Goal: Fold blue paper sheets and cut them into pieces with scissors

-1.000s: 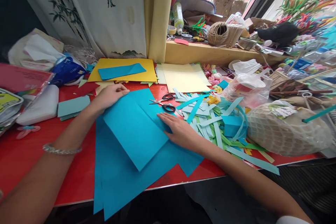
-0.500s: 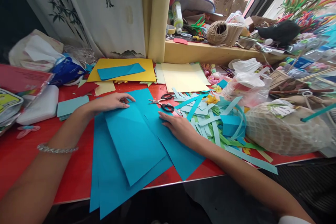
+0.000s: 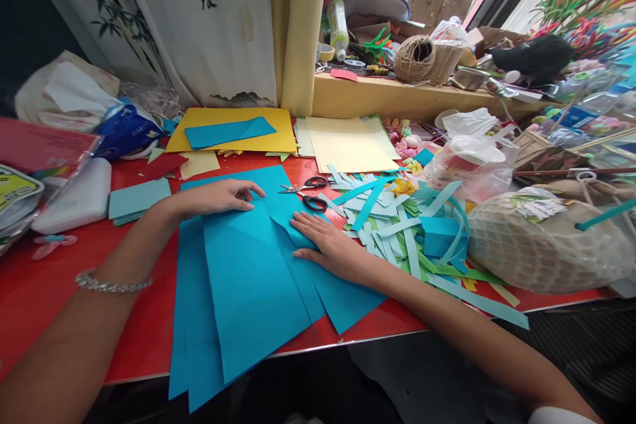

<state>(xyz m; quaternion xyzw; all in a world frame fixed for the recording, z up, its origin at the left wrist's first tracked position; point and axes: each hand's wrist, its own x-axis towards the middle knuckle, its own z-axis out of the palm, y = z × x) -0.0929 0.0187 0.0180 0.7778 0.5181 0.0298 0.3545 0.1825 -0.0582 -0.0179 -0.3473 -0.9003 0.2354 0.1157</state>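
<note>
Several bright blue paper sheets [image 3: 258,291] lie overlapped at the table's front edge, with their lower corners hanging past it. My left hand [image 3: 231,197] rests at the top of the uppermost sheet, its fingers loosely bent and the thumb apart from them. On the right, my right hand [image 3: 330,246] lies with outstretched fingers on another blue sheet [image 3: 342,305], whose edge lifts slightly beside the fingertips. Just beyond that hand, scissors [image 3: 311,192] with black handles lie with blades pointing left. Paper strips [image 3: 382,218] in pale blue and green are heaped to their right.
On the red table [image 3: 144,285] are a stack of pale blue cards [image 3: 139,200], yellow sheets [image 3: 238,122] under a folded blue piece, and cream paper [image 3: 350,142]. A net-wrapped bundle [image 3: 541,238] stands at right. Twine [image 3: 414,58] and clutter fill the windowsill.
The uppermost blue sheet has turned, its lower end shifting down and left. My left hand has moved slightly right; my right hand has moved slightly left and lies flatter.
</note>
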